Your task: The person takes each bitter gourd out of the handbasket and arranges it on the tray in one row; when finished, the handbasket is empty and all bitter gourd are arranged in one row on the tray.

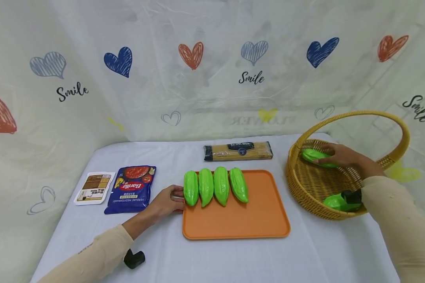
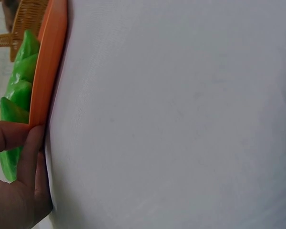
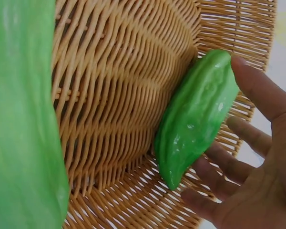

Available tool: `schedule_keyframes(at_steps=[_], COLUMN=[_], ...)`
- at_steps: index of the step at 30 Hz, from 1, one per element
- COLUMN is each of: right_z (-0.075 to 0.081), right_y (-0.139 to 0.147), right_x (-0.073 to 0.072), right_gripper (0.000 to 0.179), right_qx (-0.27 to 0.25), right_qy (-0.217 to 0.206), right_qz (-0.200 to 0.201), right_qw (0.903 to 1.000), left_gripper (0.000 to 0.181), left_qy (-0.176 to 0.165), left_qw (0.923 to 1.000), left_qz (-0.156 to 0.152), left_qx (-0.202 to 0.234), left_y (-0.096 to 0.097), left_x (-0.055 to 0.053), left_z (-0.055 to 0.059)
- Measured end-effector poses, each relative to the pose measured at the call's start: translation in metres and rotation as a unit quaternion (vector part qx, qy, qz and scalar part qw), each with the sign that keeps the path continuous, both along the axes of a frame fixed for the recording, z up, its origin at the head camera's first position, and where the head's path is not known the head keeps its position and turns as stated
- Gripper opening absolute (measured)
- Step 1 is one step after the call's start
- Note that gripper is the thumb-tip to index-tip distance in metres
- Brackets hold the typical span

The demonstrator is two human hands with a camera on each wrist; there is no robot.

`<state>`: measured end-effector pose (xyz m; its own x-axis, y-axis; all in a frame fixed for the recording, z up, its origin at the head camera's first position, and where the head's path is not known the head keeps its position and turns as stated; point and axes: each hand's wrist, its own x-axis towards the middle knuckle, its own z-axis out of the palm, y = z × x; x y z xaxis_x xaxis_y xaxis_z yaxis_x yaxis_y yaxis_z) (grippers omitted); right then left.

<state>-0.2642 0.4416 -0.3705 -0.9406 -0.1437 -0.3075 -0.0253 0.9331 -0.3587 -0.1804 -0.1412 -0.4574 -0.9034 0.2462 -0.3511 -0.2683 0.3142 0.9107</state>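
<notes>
My left hand pinches the left rim of the orange tray, with the thumb and fingers at its edge in the left wrist view. On the tray, several green bitter melons stand side by side along the back left. My right hand reaches into the wicker basket at the right. Its fingers are spread beside a bitter melon leaning on the basket wall, the thumb tip right at the melon's upper end. Another bitter melon lies in the basket's near side, partly hidden by the right wrist.
A blue Barilla pouch and a small white-edged packet lie left of the tray. Behind it is a pack of spaghetti. The basket's tall handle arches above the right forearm.
</notes>
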Motion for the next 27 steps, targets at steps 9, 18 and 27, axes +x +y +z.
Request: schedule_keyframes(at_steps=[9, 18, 27], right_z=[-0.005, -0.013, -0.014], right_y=[-0.005, -0.006, -0.008], right_x=[-0.003, -0.013, -0.012], right_gripper=[0.078, 0.065, 0.061], right_qx=[-0.002, 0.012, 0.021], right_qy=[0.014, 0.036, 0.054], right_qz=[0.011, 0.032, 0.053], right_qw=[0.9998, 0.9988, 0.9969], left_gripper=[0.063, 0.062, 0.062], left_qy=[-0.004, -0.012, -0.010], left_qw=[1.0000, 0.9999, 0.9999], left_qz=[0.000, 0.011, 0.011], left_qx=[-0.002, 0.001, 0.003], left_y=[-0.001, 0.001, 0.000], left_x=[-0.001, -0.002, -0.003], left_z=[-0.002, -0.004, -0.004])
